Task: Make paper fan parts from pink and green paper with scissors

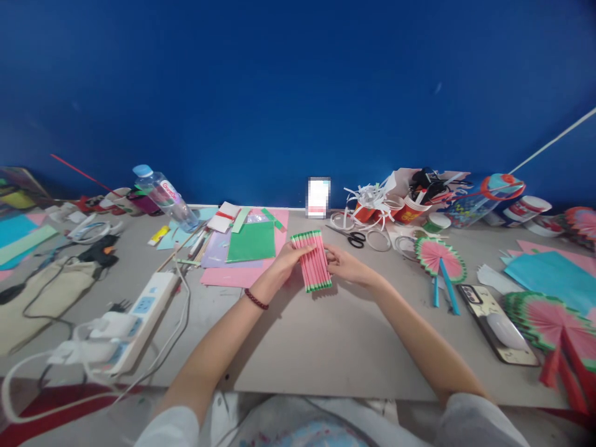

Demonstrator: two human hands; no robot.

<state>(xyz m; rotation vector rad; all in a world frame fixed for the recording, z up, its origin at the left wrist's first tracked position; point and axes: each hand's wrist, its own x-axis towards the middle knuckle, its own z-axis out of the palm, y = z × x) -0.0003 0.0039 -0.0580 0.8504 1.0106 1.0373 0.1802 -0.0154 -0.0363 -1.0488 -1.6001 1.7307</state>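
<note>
A pleated pink paper strip with green edges point(315, 267) is held above the middle of the table, its folds running lengthwise. My left hand point(292, 256) grips its left side, with the thumb lying across the front and the other fingers behind. At its right edge, my right hand point(343, 263) has its fingers curled against the paper; part of those fingers is hidden behind it. Black-handled scissors point(356, 239) lie just beyond my right hand. Green paper point(251, 242) and pink paper point(228, 277) lie beyond my left forearm.
At left are a power strip point(148, 310) with cables and a leaning water bottle point(167, 197). Finished watermelon-like paper fans point(441, 257), a phone point(493, 323) and blue paper point(549, 279) lie at right. Cups with paper strips point(412, 210) stand by the blue wall point(298, 99).
</note>
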